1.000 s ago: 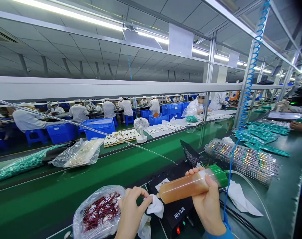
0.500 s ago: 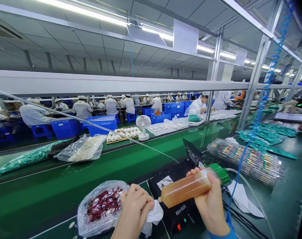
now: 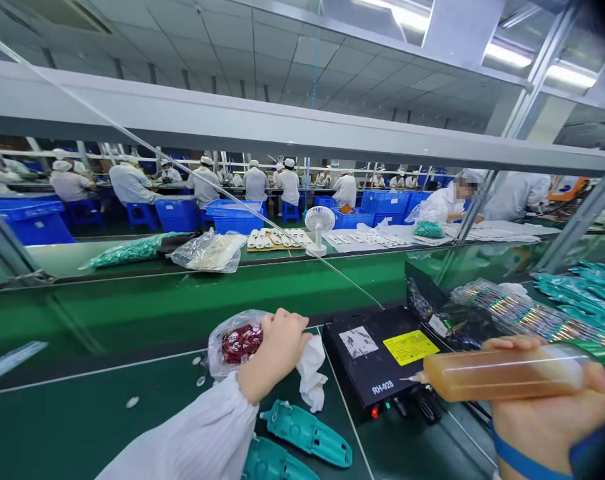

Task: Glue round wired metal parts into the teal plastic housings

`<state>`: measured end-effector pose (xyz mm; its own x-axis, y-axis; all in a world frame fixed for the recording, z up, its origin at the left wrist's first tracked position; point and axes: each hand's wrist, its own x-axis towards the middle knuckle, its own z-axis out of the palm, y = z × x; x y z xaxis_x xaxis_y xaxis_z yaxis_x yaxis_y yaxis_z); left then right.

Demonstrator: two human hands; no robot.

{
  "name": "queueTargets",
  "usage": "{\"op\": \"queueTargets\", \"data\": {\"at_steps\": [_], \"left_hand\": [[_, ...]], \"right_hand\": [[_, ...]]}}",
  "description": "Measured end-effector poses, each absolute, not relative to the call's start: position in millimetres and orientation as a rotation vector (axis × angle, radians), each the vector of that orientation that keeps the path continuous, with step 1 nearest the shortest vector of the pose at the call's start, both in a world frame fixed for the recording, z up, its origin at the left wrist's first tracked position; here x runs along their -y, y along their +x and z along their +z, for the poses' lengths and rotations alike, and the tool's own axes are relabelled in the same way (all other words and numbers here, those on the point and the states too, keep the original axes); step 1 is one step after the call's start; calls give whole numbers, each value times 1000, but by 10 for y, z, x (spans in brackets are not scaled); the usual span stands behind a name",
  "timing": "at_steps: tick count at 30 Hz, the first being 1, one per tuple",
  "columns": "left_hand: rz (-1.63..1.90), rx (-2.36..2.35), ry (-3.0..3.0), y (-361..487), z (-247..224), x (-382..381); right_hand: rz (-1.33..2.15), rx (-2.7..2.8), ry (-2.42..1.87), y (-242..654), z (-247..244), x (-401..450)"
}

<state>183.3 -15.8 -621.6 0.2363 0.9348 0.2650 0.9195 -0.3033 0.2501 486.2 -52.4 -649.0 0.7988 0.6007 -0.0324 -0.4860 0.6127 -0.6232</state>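
My right hand (image 3: 557, 407) is wrapped round a tube of amber fluid (image 3: 497, 377) with a green cap (image 3: 595, 360); its thin nozzle points left, over the black RH-928 box (image 3: 357, 373). My left hand (image 3: 282, 347) has its fingers curled down at the right edge of a clear bag (image 3: 215, 353) of red-wired discs (image 3: 241, 343). What those fingers hold, if anything, is hidden. Beside them a crumpled white tissue (image 3: 312, 380) hangs or lies on the bench. Two teal shells (image 3: 310, 433) lie below my left wrist.
Small round discs (image 3: 132, 402) lie on the green bench at left. Bundled metal-tipped parts (image 3: 527, 313) and teal pieces (image 3: 582, 293) are at right. A white fan (image 3: 319, 230) stands beyond the green divider. People in white sit behind blue bins (image 3: 235, 217).
The view has tilted down and shifted. The tube in my right hand has moved right, its nozzle away from the tissue. My left hand is now apart from the nozzle, by the bag.
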Motion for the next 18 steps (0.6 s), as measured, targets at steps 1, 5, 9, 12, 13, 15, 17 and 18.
{"op": "queueTargets", "data": {"at_steps": [1,5,9,12,13,15,17,18], "left_hand": [[542,-1828,2430,1848,-6264,176],[539,-1837,2398,1696,-6295,468],[588,-1882,2315,1428,-6124,967],[633,-1915,2243,1268,-6006,1316],[661,-1913,2230,1228,-5979,1410],[727,-1900,2223,1168,-5952,1555],[776,-1891,2240,1133,-5969,1640],[779,-1876,2256,1123,-5996,1664]], "right_hand": [[653,233,-591,4847,-6499,510],[717,304,-369,4875,-6500,414],[744,270,-287,4875,-6457,338],[750,271,-267,4810,-6442,345],[757,279,-271,4792,-6444,355],[788,294,-277,4777,-6461,372],[821,304,-267,4784,-6497,375],[837,306,-259,4790,-6519,372]]}}
